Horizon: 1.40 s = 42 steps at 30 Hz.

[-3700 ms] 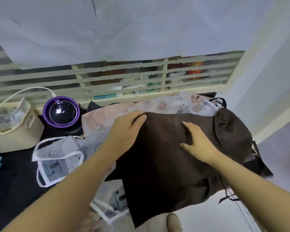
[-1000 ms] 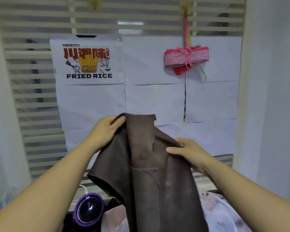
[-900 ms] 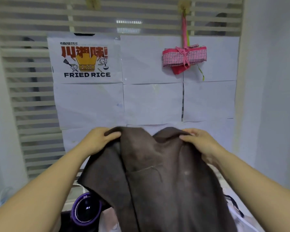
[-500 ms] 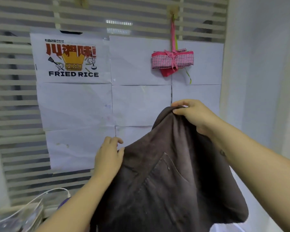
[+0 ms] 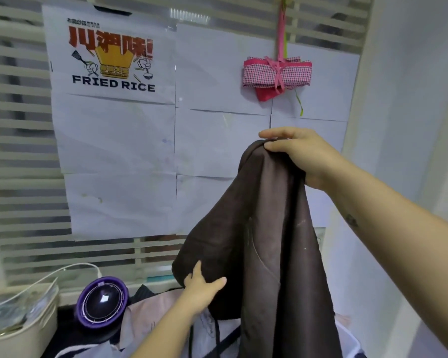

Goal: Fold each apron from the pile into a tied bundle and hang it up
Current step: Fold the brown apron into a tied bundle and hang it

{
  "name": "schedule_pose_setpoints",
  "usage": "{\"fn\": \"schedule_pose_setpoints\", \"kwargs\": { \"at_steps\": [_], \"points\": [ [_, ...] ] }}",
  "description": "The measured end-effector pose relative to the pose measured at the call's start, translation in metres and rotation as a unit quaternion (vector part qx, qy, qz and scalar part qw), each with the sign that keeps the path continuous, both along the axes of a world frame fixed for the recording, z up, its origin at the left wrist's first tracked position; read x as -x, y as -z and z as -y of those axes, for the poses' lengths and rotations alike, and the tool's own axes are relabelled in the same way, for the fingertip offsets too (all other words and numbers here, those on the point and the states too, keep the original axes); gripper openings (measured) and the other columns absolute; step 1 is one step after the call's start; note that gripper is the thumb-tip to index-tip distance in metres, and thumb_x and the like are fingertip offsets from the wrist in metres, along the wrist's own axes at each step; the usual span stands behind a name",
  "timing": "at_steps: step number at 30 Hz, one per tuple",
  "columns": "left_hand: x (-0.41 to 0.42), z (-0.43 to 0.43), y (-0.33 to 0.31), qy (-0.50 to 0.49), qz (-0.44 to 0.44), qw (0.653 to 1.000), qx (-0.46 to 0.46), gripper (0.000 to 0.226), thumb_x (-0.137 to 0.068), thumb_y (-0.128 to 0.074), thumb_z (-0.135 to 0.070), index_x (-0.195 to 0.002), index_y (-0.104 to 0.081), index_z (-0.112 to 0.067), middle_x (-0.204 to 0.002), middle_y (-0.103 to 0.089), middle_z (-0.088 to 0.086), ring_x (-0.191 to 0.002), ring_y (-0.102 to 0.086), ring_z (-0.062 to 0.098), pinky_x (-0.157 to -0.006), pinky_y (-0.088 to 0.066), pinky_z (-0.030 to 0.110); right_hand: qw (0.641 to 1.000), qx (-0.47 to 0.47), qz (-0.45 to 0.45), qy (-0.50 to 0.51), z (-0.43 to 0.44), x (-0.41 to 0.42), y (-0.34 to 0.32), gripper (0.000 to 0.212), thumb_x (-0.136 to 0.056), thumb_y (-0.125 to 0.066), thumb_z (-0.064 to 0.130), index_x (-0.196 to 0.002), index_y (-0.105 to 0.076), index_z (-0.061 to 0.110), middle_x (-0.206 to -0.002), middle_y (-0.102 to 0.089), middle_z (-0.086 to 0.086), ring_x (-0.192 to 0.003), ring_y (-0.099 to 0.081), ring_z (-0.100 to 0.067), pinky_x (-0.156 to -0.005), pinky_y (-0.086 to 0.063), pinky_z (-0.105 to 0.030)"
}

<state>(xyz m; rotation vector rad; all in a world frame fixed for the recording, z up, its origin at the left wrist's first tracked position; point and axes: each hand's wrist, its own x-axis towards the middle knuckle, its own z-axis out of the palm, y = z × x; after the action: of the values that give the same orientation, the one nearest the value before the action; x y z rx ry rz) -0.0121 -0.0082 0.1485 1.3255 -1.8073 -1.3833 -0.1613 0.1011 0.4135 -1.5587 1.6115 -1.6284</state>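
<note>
Pinching brown apron [image 5: 259,241], right hand [image 5: 300,153] high, left hand [image 5: 201,290] low, FRIED RICE poster [image 5: 111,55]

Person's right grip [image 5: 298,153] pinches the top of the brown apron [image 5: 264,241], holding it up so it hangs in front of the papered slats. The left grip [image 5: 201,290] grabs the lower left edge. A pink checked bundle [image 5: 277,72] hangs tied above, with a FRIED RICE poster [image 5: 111,58] top left. The purple round gadget [image 5: 101,302] sits on the dark tabletop [image 5: 62,332] beside the pale aprons [image 5: 150,324].
</note>
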Motion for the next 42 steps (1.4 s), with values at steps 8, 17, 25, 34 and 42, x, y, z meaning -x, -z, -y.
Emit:
{"fn": "schedule_pose_setpoints", "kwargs": {
  "at_steps": [8, 17, 25, 34, 42],
  "points": [
    [0.014, 0.008, 0.067, -0.083, -0.096, 0.960, -0.251, 0.094, -0.071, -0.060, -0.074, -0.141, -0.040, -0.013, -0.121, -0.058, 0.006, -0.099, -0.059, 0.025, -0.084, -0.051, 0.034, 0.998, 0.023, 0.058, 0.022, 0.000, 0.001, 0.015, 0.022, -0.090, -0.059, 0.009, -0.090, -0.071, 0.026, -0.089, -0.070, 0.009, -0.081, -0.063, -0.004, -0.072, -0.051, -0.015],
    [0.019, 0.023, 0.053, -0.164, -0.234, 0.937, -0.201, 0.015, -0.096, -0.052, -0.020, -0.093, -0.057, -0.006, -0.077, -0.059, 0.006, -0.069, -0.053, 0.018, -0.065, -0.040, 0.031, 0.983, 0.120, 0.105, 0.090, 0.000, 0.028, 0.013, 0.022, -0.089, -0.058, 0.009, -0.085, -0.071, 0.026, -0.084, -0.068, 0.011, -0.078, -0.060, -0.001, -0.069, -0.047, -0.012],
    [-0.035, 0.075, -0.025, -0.150, 0.061, 0.979, 0.121, 0.035, -0.102, -0.031, -0.012, -0.114, -0.057, 0.007, -0.124, -0.056, 0.025, -0.113, -0.052, 0.038, -0.089, -0.039, 0.037, 0.924, 0.047, 0.043, 0.376, 0.010, 0.105, 0.110, 0.024, -0.091, -0.049, 0.008, -0.106, -0.067, 0.015, -0.108, -0.065, -0.004, -0.107, -0.059, -0.022, -0.085, -0.040, -0.021],
    [-0.083, 0.101, -0.071, -0.129, 0.224, 0.929, 0.264, 0.038, -0.104, -0.023, -0.013, -0.103, -0.057, 0.005, -0.118, -0.057, 0.024, -0.110, -0.049, 0.038, -0.093, -0.039, 0.037, 0.893, -0.135, -0.083, 0.421, 0.000, 0.112, 0.163, 0.035, -0.095, -0.035, 0.007, -0.124, -0.052, 0.013, -0.119, -0.060, -0.016, -0.105, -0.054, -0.035, -0.082, -0.040, -0.037],
    [-0.103, 0.099, -0.085, -0.104, 0.133, 0.963, 0.208, 0.039, -0.104, -0.036, -0.029, -0.109, -0.062, 0.000, -0.125, -0.059, 0.019, -0.112, -0.055, 0.031, -0.088, -0.038, 0.031, 0.883, -0.039, 0.108, 0.455, 0.006, 0.119, 0.156, 0.035, -0.091, -0.037, 0.002, -0.119, -0.056, 0.012, -0.117, -0.060, -0.016, -0.094, -0.051, -0.033, -0.078, -0.039, -0.033]
  ]
}}
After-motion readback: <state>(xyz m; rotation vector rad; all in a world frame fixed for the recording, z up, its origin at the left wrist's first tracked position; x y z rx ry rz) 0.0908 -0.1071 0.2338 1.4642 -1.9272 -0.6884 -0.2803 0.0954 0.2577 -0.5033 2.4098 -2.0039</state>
